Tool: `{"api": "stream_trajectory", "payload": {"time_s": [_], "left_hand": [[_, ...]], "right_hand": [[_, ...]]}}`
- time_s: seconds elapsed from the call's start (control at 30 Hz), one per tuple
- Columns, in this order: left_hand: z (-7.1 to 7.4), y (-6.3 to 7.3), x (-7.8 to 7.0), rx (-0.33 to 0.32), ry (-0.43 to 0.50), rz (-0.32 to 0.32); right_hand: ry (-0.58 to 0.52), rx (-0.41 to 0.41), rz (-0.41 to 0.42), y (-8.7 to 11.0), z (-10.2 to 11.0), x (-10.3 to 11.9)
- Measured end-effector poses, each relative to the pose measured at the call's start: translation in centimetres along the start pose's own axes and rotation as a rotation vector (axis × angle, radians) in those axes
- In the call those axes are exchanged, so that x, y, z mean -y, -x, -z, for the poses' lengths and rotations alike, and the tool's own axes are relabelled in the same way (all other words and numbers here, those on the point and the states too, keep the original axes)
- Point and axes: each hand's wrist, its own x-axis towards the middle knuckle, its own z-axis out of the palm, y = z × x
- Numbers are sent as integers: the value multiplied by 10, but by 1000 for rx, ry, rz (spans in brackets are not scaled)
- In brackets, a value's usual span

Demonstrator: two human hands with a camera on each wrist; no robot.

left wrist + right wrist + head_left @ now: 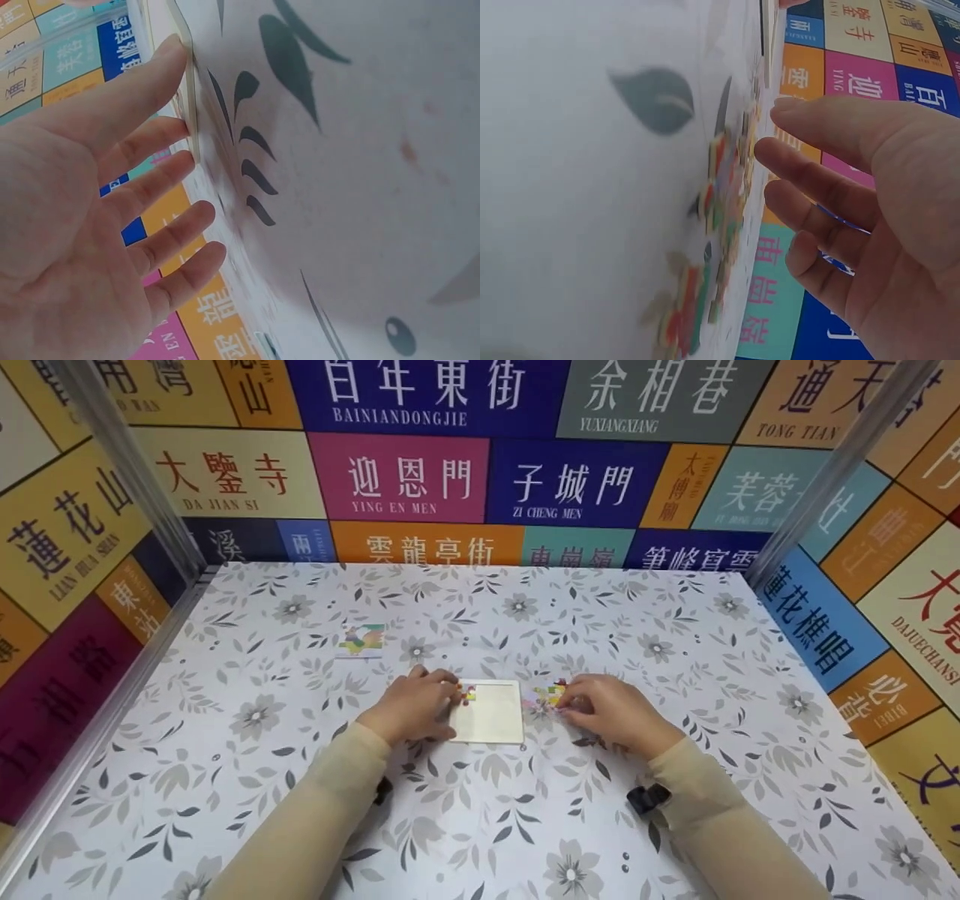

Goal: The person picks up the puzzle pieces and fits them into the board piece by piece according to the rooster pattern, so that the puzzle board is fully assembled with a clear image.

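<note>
My left hand is at the left side of a cream puzzle board, its thumb near the front corner. In the left wrist view, the thumb and two fingertips of the left hand touch the edge of the board, other fingers loosely spread. A small colourful jigsaw piece lies in the board's far left part. My right hand is bent over several colourful jigsaw pieces right of the board. In the right wrist view its loosely bent fingers hold nothing visible, close by the pieces.
A small picture card lies farther back, left of the board. The table has a white cloth with grey flowers and leaves. Panels with large lettering stand behind and on both sides, with clear corner posts.
</note>
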Motion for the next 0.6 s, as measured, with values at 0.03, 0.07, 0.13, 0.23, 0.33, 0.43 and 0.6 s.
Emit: {"api": "stream_trajectory", "payload": {"time_s": [0.03,0.07,0.13,0.23,0.33,0.43,0.6], "left_hand": [[0,0,-1,-2,-4,3],[0,0,-1,1,-9,6],[0,-1,-2,11,-23,12],[0,0,-3,14,-31,12],[0,0,-3,14,-27,17],[0,0,-3,14,-15,30],[0,0,-2,15,-4,33]], "right_hand": [[-3,8,-6,1,2,-2],[-10,16,-12,3,4,-3],[-21,33,-28,6,8,-6],[-23,54,-55,11,12,-9],[-1,58,-76,15,13,-12],[16,61,-86,20,14,-14],[37,79,-101,25,18,-13]]}}
